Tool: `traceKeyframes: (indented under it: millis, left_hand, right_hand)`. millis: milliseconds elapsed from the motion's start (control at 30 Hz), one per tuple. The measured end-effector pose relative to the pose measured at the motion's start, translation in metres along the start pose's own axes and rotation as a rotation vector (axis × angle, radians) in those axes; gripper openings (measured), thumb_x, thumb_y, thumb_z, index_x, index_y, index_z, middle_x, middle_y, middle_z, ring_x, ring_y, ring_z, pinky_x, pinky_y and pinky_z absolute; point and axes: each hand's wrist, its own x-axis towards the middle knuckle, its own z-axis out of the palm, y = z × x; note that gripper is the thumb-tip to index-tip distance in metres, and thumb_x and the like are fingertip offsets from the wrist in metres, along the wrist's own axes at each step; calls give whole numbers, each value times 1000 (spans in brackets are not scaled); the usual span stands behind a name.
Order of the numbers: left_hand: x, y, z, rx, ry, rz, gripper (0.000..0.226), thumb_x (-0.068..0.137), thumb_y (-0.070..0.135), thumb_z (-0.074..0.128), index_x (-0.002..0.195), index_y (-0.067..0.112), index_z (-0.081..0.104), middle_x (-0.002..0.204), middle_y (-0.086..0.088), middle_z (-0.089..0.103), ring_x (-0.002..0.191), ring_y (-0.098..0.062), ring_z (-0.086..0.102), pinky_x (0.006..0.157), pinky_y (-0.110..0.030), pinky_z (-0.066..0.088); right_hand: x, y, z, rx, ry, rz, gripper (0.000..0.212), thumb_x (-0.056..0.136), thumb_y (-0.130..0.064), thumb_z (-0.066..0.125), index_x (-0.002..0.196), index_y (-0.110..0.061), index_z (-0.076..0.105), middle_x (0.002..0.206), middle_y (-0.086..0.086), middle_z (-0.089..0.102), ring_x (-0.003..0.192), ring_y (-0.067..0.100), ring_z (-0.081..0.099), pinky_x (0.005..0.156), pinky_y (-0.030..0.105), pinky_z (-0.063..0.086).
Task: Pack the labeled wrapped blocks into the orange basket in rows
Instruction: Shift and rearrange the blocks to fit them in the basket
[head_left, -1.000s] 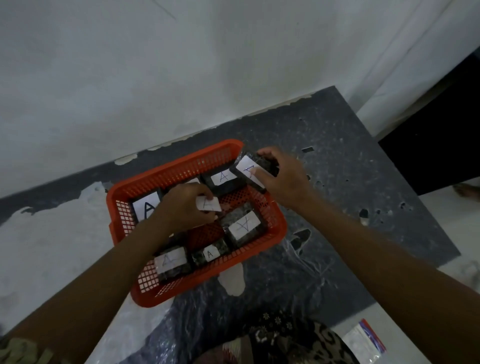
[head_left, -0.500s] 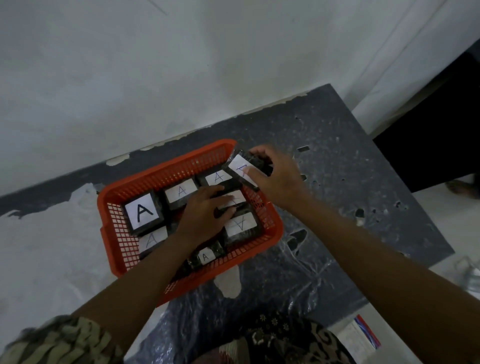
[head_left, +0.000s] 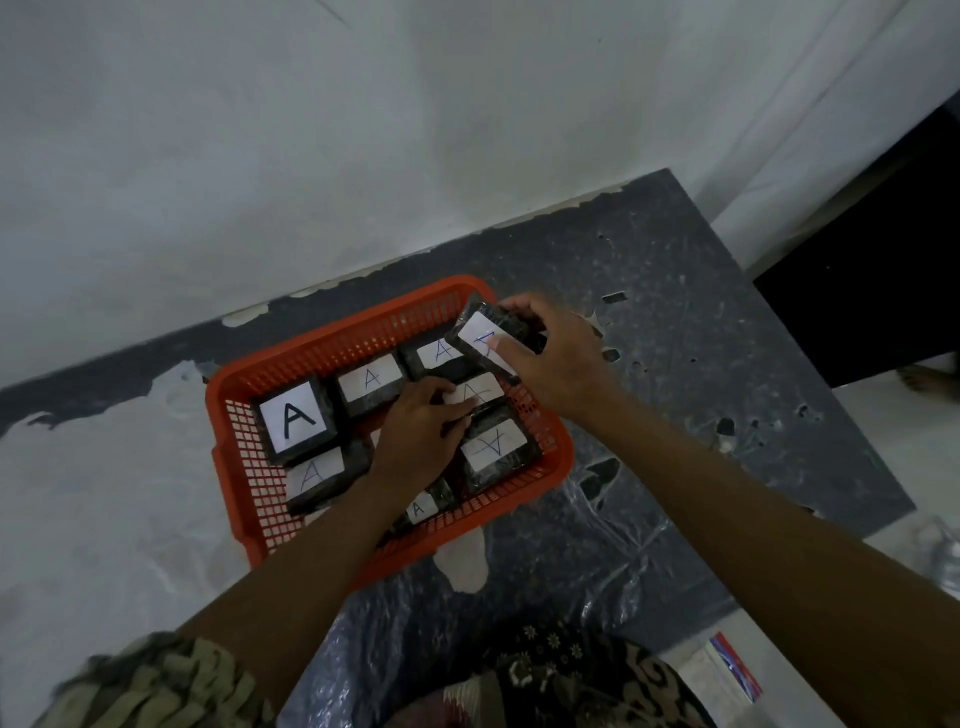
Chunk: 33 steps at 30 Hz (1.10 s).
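Note:
The orange basket (head_left: 234, 415) sits on the dark table and holds several black wrapped blocks with white "A" labels. A block with a bold black A (head_left: 296, 418) lies at the back left, with two more (head_left: 371, 382) to its right along the back row. My right hand (head_left: 556, 358) grips one labeled block (head_left: 488, 340), tilted over the basket's far right corner. My left hand (head_left: 421, 431) rests inside the basket, its fingers pressing on a middle block (head_left: 475, 392). Another block (head_left: 496, 449) lies at the right front.
The dark speckled table (head_left: 701, 364) has worn white patches at left and crinkled clear plastic near the front. A white wall stands behind it. A white packet with red and blue print (head_left: 727, 670) lies at the lower right. Patterned clothing shows at the bottom.
My left hand slid right across the basket onto the middle block, uncovering the back-row labels. My right hand stayed at the far right corner with its block.

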Motion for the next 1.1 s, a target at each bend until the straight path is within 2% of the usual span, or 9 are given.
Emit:
traceKeyframes:
  millis: [200, 267, 400, 600, 700, 833, 967, 1033, 1100]
  left_hand:
    - [0, -3, -14, -5, -24, 53, 32, 89, 30, 67, 119, 22, 69, 126, -4, 58, 107, -21, 56, 92, -31, 44]
    - [-7, -15, -29, -21, -10, 95, 35, 90, 29, 64, 124, 20, 65, 126, -5, 59, 109, -20, 57, 94, -35, 46]
    - [-20, -52, -71, 160, 147, 106, 40, 89, 27, 64, 128, 17, 59, 126, -9, 58, 117, -25, 51, 94, -47, 44]
    - [-25, -94, -112, 392, 223, -58, 55, 95, 32, 58, 142, 8, 44, 143, -16, 47, 134, -34, 40, 111, -53, 27]
    - [-16, -101, -120, 354, 173, -203, 50, 98, 34, 50, 139, 5, 46, 135, -20, 54, 123, -36, 51, 107, -52, 33]
    - [-3, -103, -130, 263, 153, -244, 41, 100, 34, 47, 128, 8, 58, 120, -18, 65, 105, -35, 61, 92, -45, 47]
    - [1, -113, -137, 164, 124, -217, 37, 99, 35, 48, 120, 9, 63, 109, -14, 68, 95, -30, 63, 85, -41, 50]
    - [0, -116, -134, 146, 123, -213, 36, 99, 36, 48, 117, 9, 63, 106, -13, 66, 93, -28, 62, 85, -41, 50]
    - [-1, -118, -130, 146, 128, -226, 36, 99, 38, 47, 117, 10, 61, 106, -12, 65, 95, -27, 60, 87, -40, 48]
  right_hand:
    - [0, -4, 0, -35, -43, -7, 29, 85, -36, 64, 113, -34, 56, 95, -14, 68, 85, 4, 66, 76, 35, 59]
    - [0, -8, 3, -57, -81, -17, 29, 86, -34, 64, 113, -32, 55, 97, -9, 68, 85, 9, 66, 74, 37, 59]
    - [0, -18, 22, -142, -188, -94, 26, 86, -33, 64, 111, -32, 54, 94, -9, 63, 76, 1, 58, 61, 20, 46]
    - [0, -20, 71, -208, -658, -73, 30, 89, -23, 66, 117, -23, 54, 108, 3, 63, 91, 19, 61, 75, 35, 53]
    - [2, -22, 94, -256, -754, -29, 34, 92, -27, 65, 123, -23, 52, 118, 7, 59, 94, 20, 58, 77, 37, 53]
    - [11, -22, 117, -321, -834, 59, 37, 96, -27, 59, 131, -23, 48, 124, 11, 57, 91, 21, 59, 77, 35, 54]
    - [14, -18, 125, -386, -821, 21, 49, 97, -27, 57, 143, -19, 44, 151, 8, 40, 131, 26, 44, 110, 39, 39]
    - [6, -18, 123, -427, -723, -143, 48, 95, -25, 59, 141, -18, 49, 150, 6, 43, 134, 25, 41, 111, 41, 36]
    - [-7, -18, 120, -484, -532, -351, 44, 90, -24, 66, 133, -17, 58, 136, 6, 55, 123, 27, 50, 99, 45, 46]
